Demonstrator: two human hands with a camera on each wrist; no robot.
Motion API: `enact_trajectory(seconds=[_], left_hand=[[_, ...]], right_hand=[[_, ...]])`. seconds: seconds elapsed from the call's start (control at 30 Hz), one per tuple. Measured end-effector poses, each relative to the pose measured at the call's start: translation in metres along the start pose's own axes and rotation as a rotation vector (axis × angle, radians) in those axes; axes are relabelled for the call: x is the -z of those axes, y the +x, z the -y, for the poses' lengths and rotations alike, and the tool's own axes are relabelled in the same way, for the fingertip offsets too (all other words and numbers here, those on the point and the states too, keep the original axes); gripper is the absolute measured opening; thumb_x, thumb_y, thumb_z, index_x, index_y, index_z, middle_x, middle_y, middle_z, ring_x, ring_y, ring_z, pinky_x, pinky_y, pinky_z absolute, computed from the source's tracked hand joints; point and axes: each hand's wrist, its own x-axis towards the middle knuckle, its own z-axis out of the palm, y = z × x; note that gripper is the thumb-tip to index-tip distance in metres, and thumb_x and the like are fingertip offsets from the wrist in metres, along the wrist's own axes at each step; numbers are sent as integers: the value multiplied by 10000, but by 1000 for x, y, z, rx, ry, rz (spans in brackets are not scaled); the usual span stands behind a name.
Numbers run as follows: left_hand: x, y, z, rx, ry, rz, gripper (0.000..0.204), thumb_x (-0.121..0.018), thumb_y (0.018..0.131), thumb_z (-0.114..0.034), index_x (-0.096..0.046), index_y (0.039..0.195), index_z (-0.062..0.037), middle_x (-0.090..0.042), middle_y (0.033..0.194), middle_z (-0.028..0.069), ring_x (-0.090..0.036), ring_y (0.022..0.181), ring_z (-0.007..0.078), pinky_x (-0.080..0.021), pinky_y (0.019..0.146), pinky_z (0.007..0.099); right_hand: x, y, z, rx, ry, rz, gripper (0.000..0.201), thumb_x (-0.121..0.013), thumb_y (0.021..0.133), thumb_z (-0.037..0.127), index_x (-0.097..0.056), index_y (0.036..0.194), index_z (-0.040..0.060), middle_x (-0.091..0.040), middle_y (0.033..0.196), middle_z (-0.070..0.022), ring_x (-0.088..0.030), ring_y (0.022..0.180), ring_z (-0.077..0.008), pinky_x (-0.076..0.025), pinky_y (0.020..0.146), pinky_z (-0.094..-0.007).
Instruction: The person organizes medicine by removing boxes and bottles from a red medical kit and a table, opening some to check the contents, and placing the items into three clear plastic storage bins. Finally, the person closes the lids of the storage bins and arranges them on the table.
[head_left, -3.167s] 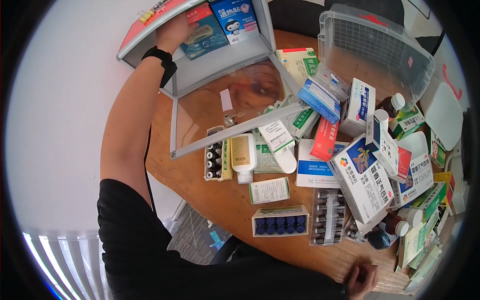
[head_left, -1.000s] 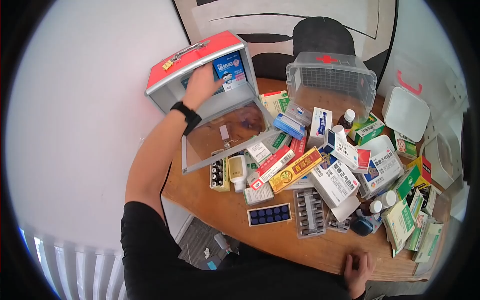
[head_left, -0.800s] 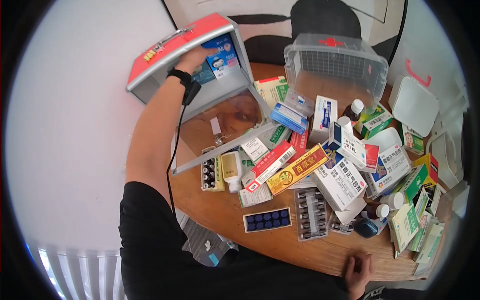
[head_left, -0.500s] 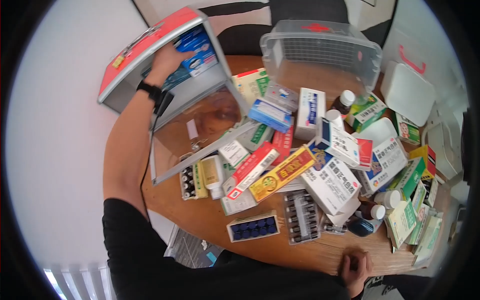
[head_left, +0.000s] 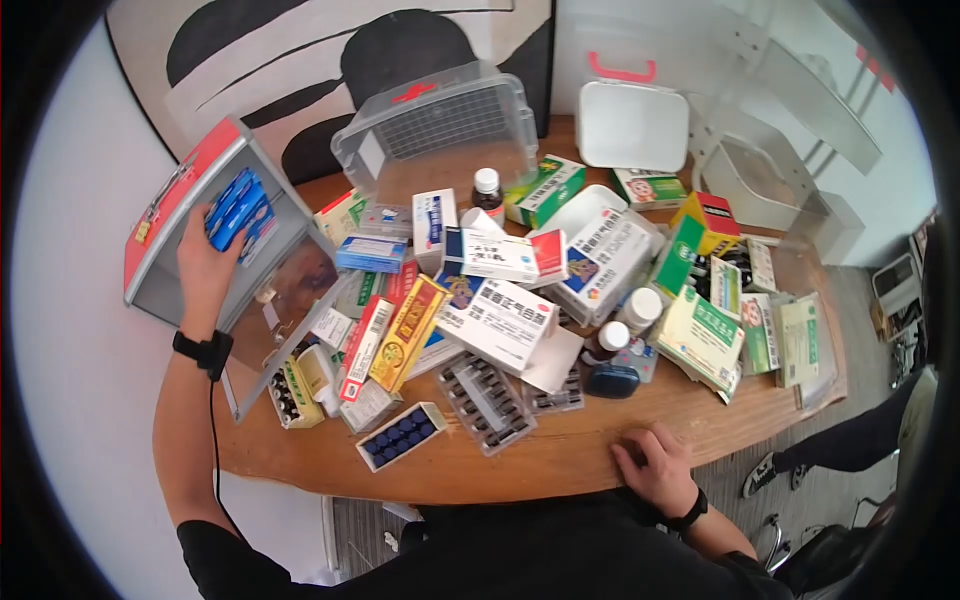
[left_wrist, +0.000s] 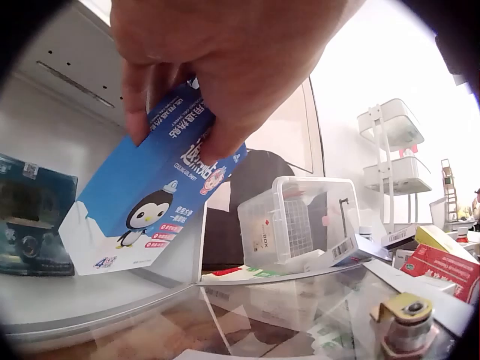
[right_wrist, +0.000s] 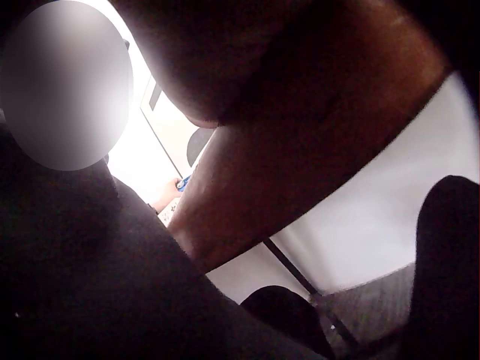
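Observation:
In the head view my left hand [head_left: 208,262] grips a blue box [head_left: 238,210] at the mouth of the red and silver case [head_left: 232,140]. The left wrist view has thumb and fingers pinching the upper end of this blue penguin box [left_wrist: 154,199], which hangs tilted. A dark teal box [left_wrist: 34,217] stands behind it inside the case. The case's clear door [head_left: 285,290] lies lowered over the table. My right hand [head_left: 655,466] rests at the table's front edge, fingers loosely bent, holding nothing.
Medicine boxes, bottles and blister packs crowd the table [head_left: 560,460]. A clear bin [head_left: 440,130] lies at the back, beside a white lid [head_left: 633,125] with a red handle. A tray of blue-capped vials [head_left: 402,437] is near the front edge. Another person's leg [head_left: 850,440] shows at the right.
The left hand has closed round the blue box and brought it toward the case's opening. The head view has swung to the right. The right hand still rests at the table edge.

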Motion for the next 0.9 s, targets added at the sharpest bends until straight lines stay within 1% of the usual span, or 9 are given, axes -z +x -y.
enact_trajectory(seconds=[0.17,0.3,0.33,0.37,0.5,0.57,0.7,0.77,0.9], left_hand=[[35,-15,-33,-25,77,-26,548,-902,879,-163,-646,1347,-40,-743,1213,242,-740,1104,434,-594,934,461],[58,-24,-56,-89,52,-106,596,-925,870,-143,-644,1380,-17,-737,1267,181,-754,1081,330,-607,912,408],[68,-22,-80,-84,13,-97,607,-932,859,-112,-635,1380,-17,-730,1269,151,-743,1072,259,-600,944,373],[72,-16,-101,-92,10,-101,607,-932,859,-112,-635,1380,-17,-730,1269,151,-743,1072,259,-600,944,373],[76,15,-198,-49,-599,59,639,-930,847,-68,-586,1384,-25,-689,1221,119,-678,1163,196,-566,1016,345],[62,35,-250,-78,-687,202,629,-933,835,-102,-586,1354,-27,-681,1206,102,-665,1190,190,-565,1024,348],[-11,67,-331,-350,-659,285,593,-923,800,-163,-589,1278,-54,-711,1136,140,-731,1073,259,-586,963,394],[-60,79,-360,-456,-711,353,575,-917,801,-157,-583,1256,-49,-714,1116,178,-747,1020,325,-589,921,400],[-145,88,-403,-626,-894,492,517,-877,843,-86,-590,1273,-55,-718,1173,177,-745,1053,360,-593,928,424]], right_hand=[[2,1,-1,74,14,-43,255,-915,847,171,-703,964,92,-614,816,-71,-659,687,-269,-522,564,-392],[4,3,-1,98,17,-61,255,-908,861,192,-701,968,88,-619,840,-63,-671,714,-261,-530,562,-384],[4,2,-2,95,21,-48,259,-906,866,196,-699,973,83,-616,844,-63,-679,733,-259,-538,567,-385],[3,2,-4,92,20,-57,259,-906,866,196,-699,973,83,-616,844,-63,-679,733,-259,-538,567,-385],[1,1,-6,118,58,-62,267,-907,870,208,-696,972,80,-615,860,-63,-682,745,-259,-551,573,-387],[2,1,-9,132,70,-70,269,-908,870,211,-696,971,80,-614,864,-62,-684,748,-260,-555,574,-387],[2,-1,-14,161,92,-62,264,-900,884,233,-700,974,86,-600,858,-62,-681,745,-255,-549,556,-378],[1,-2,-16,172,132,-57,260,-894,892,241,-700,976,88,-595,854,-61,-676,737,-252,-545,551,-373],[8,0,-18,190,157,-31,254,-882,908,245,-692,972,89,-593,856,-61,-676,733,-248,-545,549,-371]])
